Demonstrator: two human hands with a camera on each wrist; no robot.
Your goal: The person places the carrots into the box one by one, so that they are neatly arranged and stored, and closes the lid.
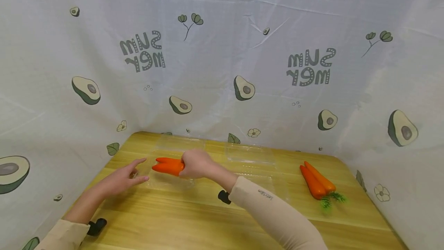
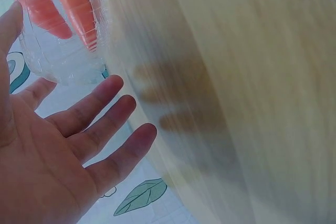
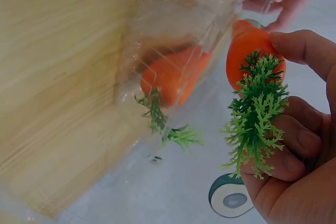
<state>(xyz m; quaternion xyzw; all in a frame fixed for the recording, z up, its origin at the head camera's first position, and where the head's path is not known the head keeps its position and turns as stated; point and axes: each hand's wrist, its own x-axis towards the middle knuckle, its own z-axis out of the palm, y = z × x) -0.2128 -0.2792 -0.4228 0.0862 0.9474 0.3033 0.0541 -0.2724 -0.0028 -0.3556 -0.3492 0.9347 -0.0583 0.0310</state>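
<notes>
In the head view, two carrots (image 1: 170,167) run side by side, long axes crosswise, tips toward the left hand (image 1: 121,180) and broad ends at the right hand (image 1: 197,164). The left wrist view shows the left hand empty, fingers spread, near the clear container (image 2: 65,69), tips visible through its wall. In the right wrist view, the right hand's thumb and fingers pinch one carrot near its leafy end.

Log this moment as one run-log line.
right hand: holds carrot at left tray | left hand: empty, beside same tray | carrot pair: on table, right side
</notes>
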